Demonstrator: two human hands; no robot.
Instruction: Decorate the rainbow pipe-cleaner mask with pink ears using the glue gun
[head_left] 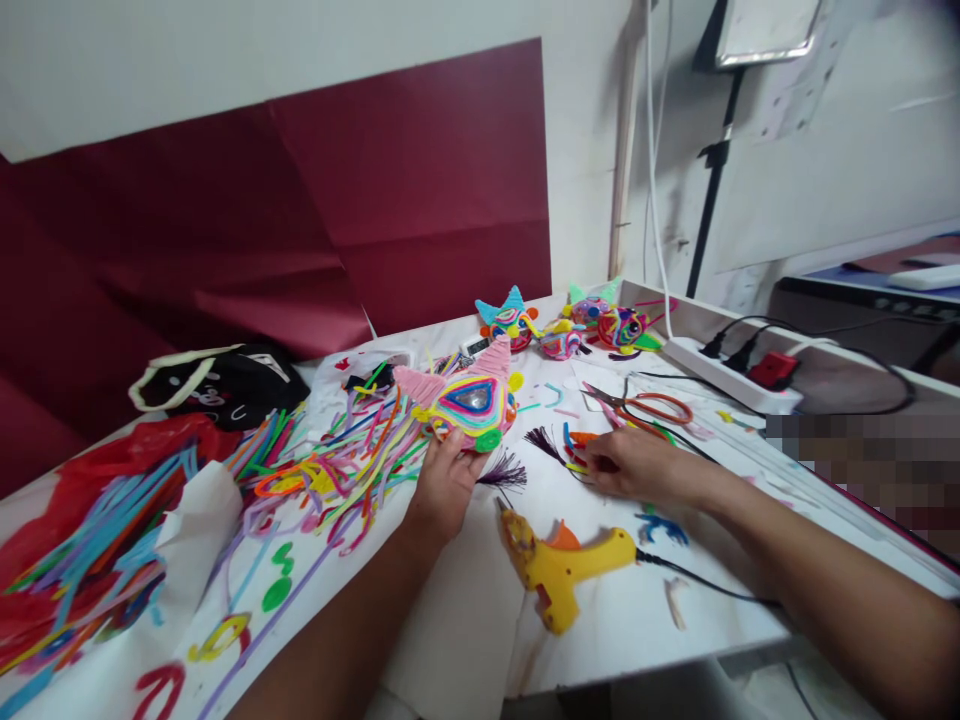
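Note:
My left hand grips a pipe-cleaner animal figure from below; it has pink pointed ears, rainbow rings around a shiny oval and a green disc at its lower edge. A dark tassel lies beside that hand. My right hand is low over the table with its fingers pinched together among small orange, blue and yellow pipe-cleaner pieces. What lies between those fingertips is hidden. Another dark purple tassel is just left of them. Nearer to me lies a yellow hot glue gun, nozzle pointing up and left.
Orange-handled scissors lie beyond my right hand. Several finished figures stand at the back. Loose pipe cleaners and a red plastic bag cover the left. A white power strip sits on the right edge; the glue gun's cord runs right.

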